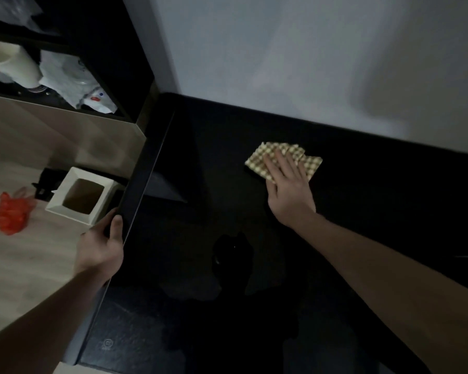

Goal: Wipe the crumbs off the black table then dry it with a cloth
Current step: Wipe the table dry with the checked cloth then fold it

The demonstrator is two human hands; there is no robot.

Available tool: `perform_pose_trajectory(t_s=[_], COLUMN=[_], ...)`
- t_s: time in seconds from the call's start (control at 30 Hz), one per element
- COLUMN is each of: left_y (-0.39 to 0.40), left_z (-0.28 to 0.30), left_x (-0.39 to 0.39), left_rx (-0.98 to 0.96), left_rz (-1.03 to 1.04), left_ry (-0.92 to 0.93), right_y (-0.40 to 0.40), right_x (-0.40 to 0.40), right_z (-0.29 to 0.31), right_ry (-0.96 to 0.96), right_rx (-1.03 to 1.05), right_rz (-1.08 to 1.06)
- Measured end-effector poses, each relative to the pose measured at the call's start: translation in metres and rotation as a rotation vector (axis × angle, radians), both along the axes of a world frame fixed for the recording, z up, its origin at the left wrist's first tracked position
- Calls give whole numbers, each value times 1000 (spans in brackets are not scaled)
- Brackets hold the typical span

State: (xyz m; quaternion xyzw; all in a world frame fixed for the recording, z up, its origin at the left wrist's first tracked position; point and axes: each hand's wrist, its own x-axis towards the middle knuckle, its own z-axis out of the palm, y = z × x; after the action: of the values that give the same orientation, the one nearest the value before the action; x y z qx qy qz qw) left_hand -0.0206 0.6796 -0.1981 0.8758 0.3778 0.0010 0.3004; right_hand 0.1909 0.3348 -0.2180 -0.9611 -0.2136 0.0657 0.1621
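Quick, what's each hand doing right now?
Left hand: closed on the table edge.
Right hand: open, flat on the cloth, pressing it to the table.

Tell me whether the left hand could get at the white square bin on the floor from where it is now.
Probably yes. The left hand grips the black table's edge, and the white square bin stands on the floor just beyond it with nothing between them, though reaching down to it would likely mean letting go and bending.
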Motion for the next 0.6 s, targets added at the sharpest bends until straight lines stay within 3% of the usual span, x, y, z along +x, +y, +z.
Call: perform_pose_trajectory(t_s=[0.3,0.47,0.6], left_y=[-10,-45,-79], left_z=[-12,-10,-7], left_x=[-4,1,-8], left_rx=[267,258,248], left_rz=[-19,22,68], left_ry=[25,119,116], right_y=[-57,-101,-112], right_x=[-166,-277,-300], right_z=[10,15,20], right_ry=[157,179,195], right_rx=[25,-15,-135], right_rz=[226,410,443])
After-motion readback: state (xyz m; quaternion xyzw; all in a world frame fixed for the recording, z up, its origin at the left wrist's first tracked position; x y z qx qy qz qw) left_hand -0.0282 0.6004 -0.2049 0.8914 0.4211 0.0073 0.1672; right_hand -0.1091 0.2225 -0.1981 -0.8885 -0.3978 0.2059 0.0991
